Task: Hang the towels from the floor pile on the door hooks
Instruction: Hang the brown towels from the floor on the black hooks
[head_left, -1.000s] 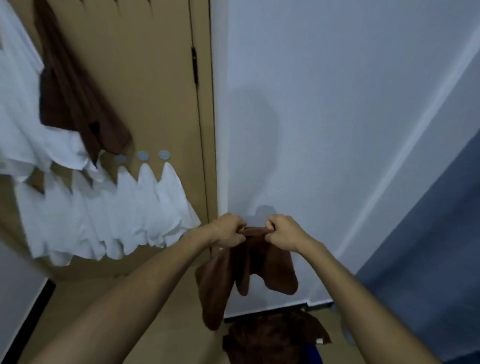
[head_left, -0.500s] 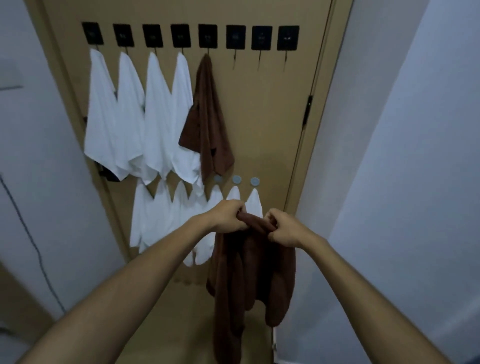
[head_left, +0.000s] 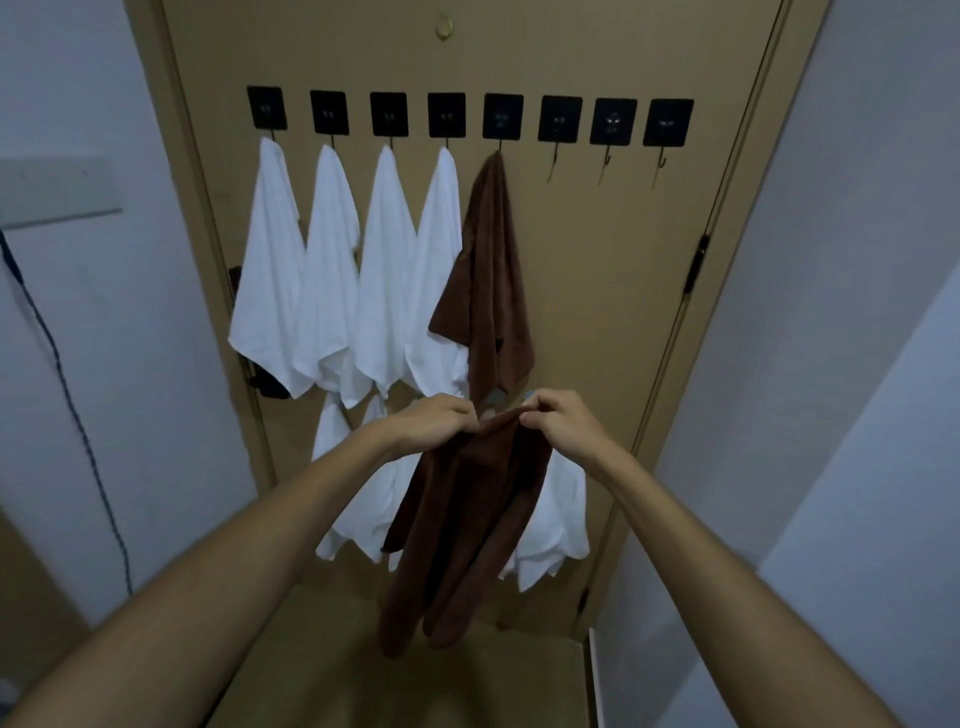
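Observation:
A brown towel (head_left: 462, 519) hangs in front of the tan door (head_left: 597, 291), held by its top edge. My left hand (head_left: 434, 421) pinches that edge on the left and my right hand (head_left: 561, 423) pinches it on the right, close together. A row of black hook plates crosses the upper door. Several white towels (head_left: 332, 270) hang on the left hooks, and another brown towel (head_left: 491, 280) hangs on the fifth hook. The three right hooks (head_left: 605, 156) are bare. More white towels (head_left: 550, 525) hang on a lower row, partly hidden behind the held towel.
A pale wall (head_left: 857, 312) stands close on the right, with door hinges (head_left: 693, 265) along that side of the frame. On the left wall runs a dark cable (head_left: 62, 374). The door handle (head_left: 260, 384) peeks out behind the white towels. Tan floor (head_left: 389, 675) lies below.
My view has swung from the right wall and the floor pile up to face the door squarely. Both hands kept hold of the brown towel and raised it toward the door.

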